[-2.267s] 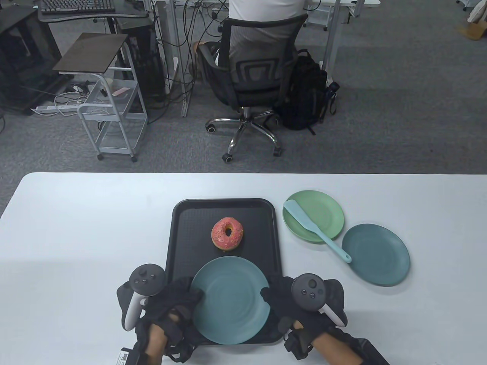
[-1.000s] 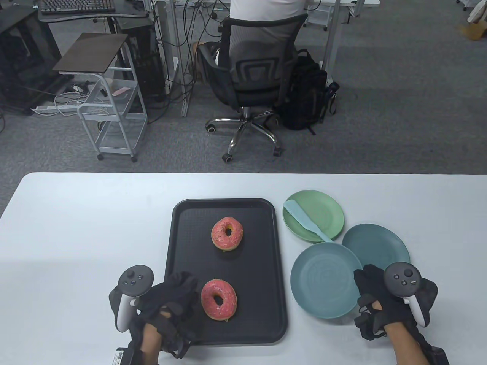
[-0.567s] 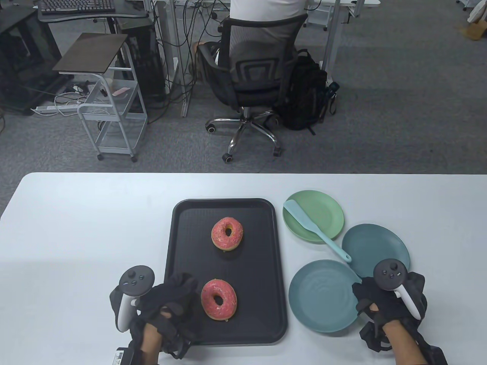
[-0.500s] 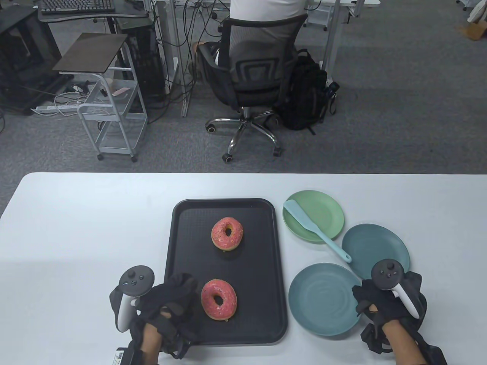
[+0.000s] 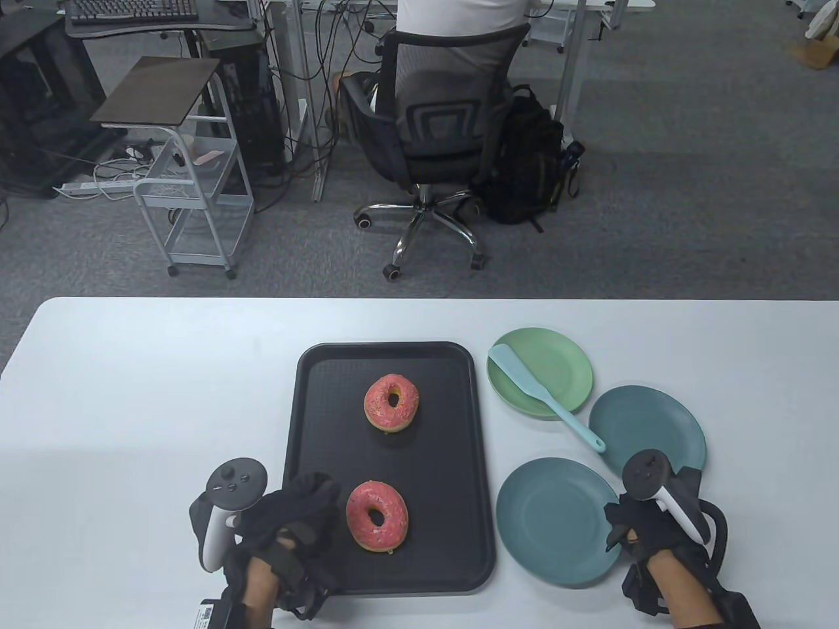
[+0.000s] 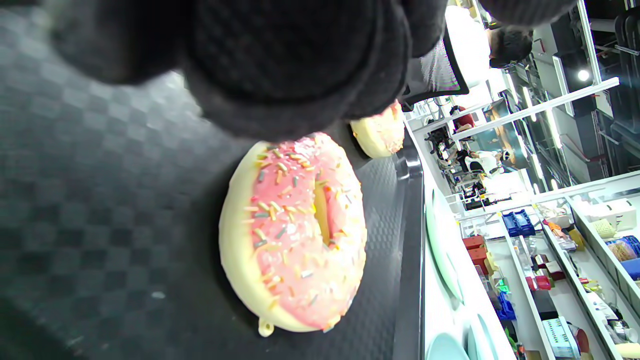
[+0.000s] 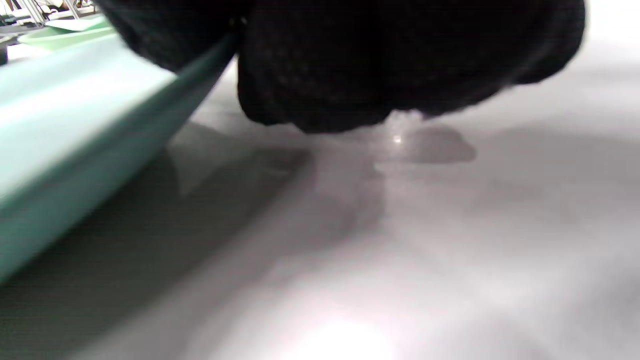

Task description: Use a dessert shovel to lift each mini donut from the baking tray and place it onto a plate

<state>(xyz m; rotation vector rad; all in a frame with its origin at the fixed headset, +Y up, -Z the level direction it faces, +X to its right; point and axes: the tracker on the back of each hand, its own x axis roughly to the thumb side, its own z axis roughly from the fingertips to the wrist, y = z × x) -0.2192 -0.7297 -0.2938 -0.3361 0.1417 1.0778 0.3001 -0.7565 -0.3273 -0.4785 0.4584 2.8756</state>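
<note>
Two pink sprinkled donuts lie on the black tray point(image 5: 452, 458): one far point(image 5: 391, 403), one near point(image 5: 377, 515). My left hand point(image 5: 320, 501) rests on the tray's near left corner beside the near donut point(image 6: 295, 235), fingers point(image 6: 280, 75) loosely bent and holding nothing. The light blue dessert shovel point(image 5: 544, 395) lies across the green plate point(image 5: 557, 367). My right hand point(image 5: 619, 524) pinches the right rim of a teal plate point(image 5: 554, 521) just right of the tray. In the right wrist view this plate point(image 7: 75, 125) is tilted, its rim between my fingers point(image 7: 400, 65).
A darker teal plate point(image 5: 655, 426) sits behind my right hand, next to the shovel's handle end. The white table point(image 5: 144, 393) stretches to the left and far side. Beyond it stand an office chair point(image 5: 446, 131) with a seated person and a small cart point(image 5: 190, 190).
Both hands lifted the teal plate off the near donut. My right hand carried it right of the tray and has drawn it nearer and lower. The left hand stays on the tray.
</note>
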